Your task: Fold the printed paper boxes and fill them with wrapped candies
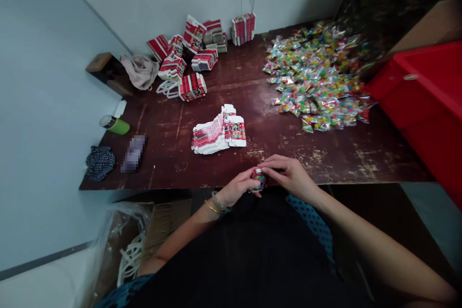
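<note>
My left hand is wrapped round a small red printed box at the table's front edge, close to my body. Fingers of my right hand pinch the upper end of that same box, where a white flap shows. Beyond my hands, a fanned stack of flat red and white cartons lies on the dark red table. Many clear packets of colourful candy are spread over the table's right side.
Bundled cartons lie towards the wall. A green bottle, a checked cloth and a blurred purple item are at the left. A red bin stands right; a plastic-lined box sits below the table.
</note>
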`<action>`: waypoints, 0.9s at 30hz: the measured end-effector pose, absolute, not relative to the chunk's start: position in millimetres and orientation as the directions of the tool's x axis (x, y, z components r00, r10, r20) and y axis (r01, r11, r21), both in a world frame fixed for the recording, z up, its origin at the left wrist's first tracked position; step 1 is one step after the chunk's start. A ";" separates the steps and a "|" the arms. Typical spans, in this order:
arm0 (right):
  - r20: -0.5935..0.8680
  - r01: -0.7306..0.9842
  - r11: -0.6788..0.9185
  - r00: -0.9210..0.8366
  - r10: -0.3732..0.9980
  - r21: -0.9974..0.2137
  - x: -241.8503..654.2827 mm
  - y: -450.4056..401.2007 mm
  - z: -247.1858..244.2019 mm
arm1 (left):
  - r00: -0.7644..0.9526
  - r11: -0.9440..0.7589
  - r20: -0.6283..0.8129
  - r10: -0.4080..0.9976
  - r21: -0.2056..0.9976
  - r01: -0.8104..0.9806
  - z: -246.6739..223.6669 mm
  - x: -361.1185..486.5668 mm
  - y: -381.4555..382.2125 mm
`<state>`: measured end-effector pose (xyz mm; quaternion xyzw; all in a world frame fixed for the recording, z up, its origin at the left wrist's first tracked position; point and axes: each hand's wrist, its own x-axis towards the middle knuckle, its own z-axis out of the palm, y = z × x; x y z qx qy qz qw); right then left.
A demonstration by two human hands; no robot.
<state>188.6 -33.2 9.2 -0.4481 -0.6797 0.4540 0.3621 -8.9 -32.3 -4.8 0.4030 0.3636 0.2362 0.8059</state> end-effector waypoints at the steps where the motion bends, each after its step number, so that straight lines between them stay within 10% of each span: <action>1: 0.123 0.300 0.231 -0.339 0.933 -0.926 187.4 -34.5 4.9 | 0.642 0.566 -0.391 0.660 0.820 -0.082 -5.0 -11.8 -33.0; 6: 0.261 0.354 0.375 -0.329 0.907 -0.857 179.8 -55.4 -15.7 | 0.697 0.661 -0.441 0.566 0.748 -0.063 -11.3 -11.9 -43.3; 10: 0.093 0.421 0.195 -0.251 0.964 -0.886 239.1 -84.1 -8.0 | 0.789 0.535 -0.346 0.508 0.845 0.026 -14.5 0.0 -44.3; 16: -0.149 0.643 0.171 -0.412 0.899 -0.746 336.0 -86.9 11.5 | 0.321 -0.081 -0.037 0.946 0.935 0.345 -12.3 -36.8 12.8; 22: 0.207 0.596 0.517 -0.511 0.835 -0.614 186.7 52.8 -17.4 | 0.184 0.001 -0.070 0.980 0.936 0.352 -13.7 -63.1 32.8; 27: 0.146 0.666 0.643 -0.643 0.752 -0.379 123.3 130.0 -45.0 | 0.239 0.153 -0.222 0.945 0.949 0.275 -24.5 -66.6 -1.6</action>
